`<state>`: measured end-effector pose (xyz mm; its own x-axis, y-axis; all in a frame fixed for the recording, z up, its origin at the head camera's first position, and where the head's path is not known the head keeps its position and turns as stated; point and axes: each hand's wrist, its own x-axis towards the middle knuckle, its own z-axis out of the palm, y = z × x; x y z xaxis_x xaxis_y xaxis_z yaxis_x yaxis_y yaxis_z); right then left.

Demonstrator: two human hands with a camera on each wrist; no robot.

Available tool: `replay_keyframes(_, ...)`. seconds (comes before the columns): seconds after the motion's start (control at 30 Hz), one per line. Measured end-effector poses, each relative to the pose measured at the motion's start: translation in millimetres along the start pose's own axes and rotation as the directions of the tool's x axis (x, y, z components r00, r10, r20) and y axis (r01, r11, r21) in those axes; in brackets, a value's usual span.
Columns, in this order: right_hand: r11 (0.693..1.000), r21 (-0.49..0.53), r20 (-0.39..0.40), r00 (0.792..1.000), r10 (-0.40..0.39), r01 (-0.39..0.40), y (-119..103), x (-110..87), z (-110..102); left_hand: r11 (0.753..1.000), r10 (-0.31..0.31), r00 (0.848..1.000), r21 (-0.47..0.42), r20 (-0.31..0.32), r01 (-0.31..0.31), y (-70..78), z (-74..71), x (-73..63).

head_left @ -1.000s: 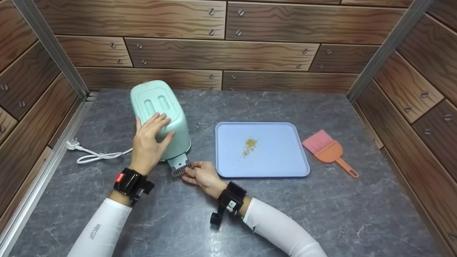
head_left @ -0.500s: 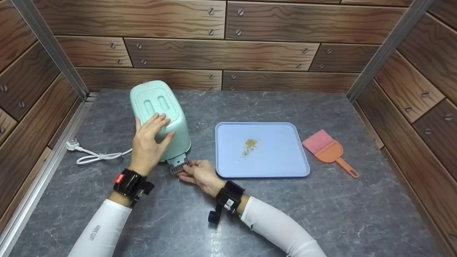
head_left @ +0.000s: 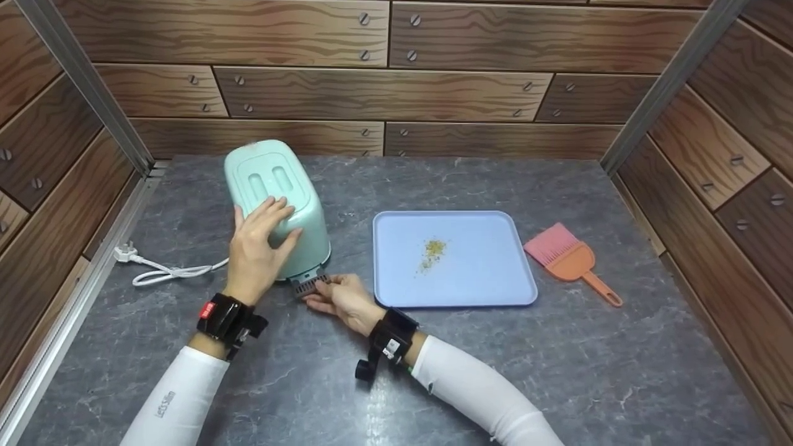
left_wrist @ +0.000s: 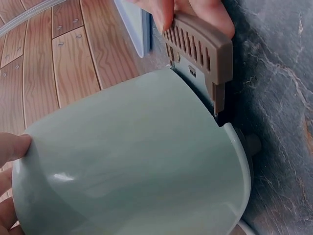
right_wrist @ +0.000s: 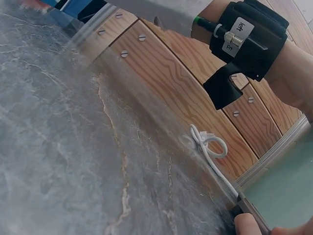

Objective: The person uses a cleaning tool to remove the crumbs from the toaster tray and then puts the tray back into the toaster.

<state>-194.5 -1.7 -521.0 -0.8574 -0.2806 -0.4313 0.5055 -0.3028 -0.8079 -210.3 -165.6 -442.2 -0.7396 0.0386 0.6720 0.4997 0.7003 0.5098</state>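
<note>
A mint-green toaster point(head_left: 306, 192) with a lid over its top stands on the left of the table. My left hand point(head_left: 255, 257) rests on its lid and near end, fingers spread. From the bottom of that near end sticks out a crumb tray with a brown slotted front point(head_left: 309, 285). My right hand point(head_left: 348, 300) pinches this front between thumb and fingers. In the left wrist view, a short grey strip of the crumb tray point(left_wrist: 195, 78) shows between its front and the toaster's body. The right wrist view catches only the fingertips point(right_wrist: 247, 225) of my right hand.
A flat blue tray point(head_left: 495, 266) holding a small heap of yellowish crumbs point(head_left: 435, 249) lies to the right. Beyond it is a brush point(head_left: 570, 263) with pink bristles and an orange handle. The toaster's white cord point(head_left: 179, 271) loops at the left. Wood-patterned walls surround the table.
My right hand has moved slightly up and left with the crumb tray's front, and less of the crumb tray sticks out of the toaster. My left hand has stayed put.
</note>
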Motion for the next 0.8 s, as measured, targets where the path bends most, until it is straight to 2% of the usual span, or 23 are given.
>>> replay_keyframes(0.37, 1.000, 0.017, -0.027, 1.000, 0.002, -0.002, -1.7, 6.3, 3.8, 1.000, 0.003, 1.000, -0.003, 0.006, -0.003, 2.0, 1.2, 1.0)
replay_keyframes(0.8, 1.000, 0.007, -0.016, 1.000, -0.011, 0.011, -2.3, 11.7, 7.1, 1.000, 0.007, 1.000, -0.007, -0.016, -0.008, 0.5, 1.1, -0.2)
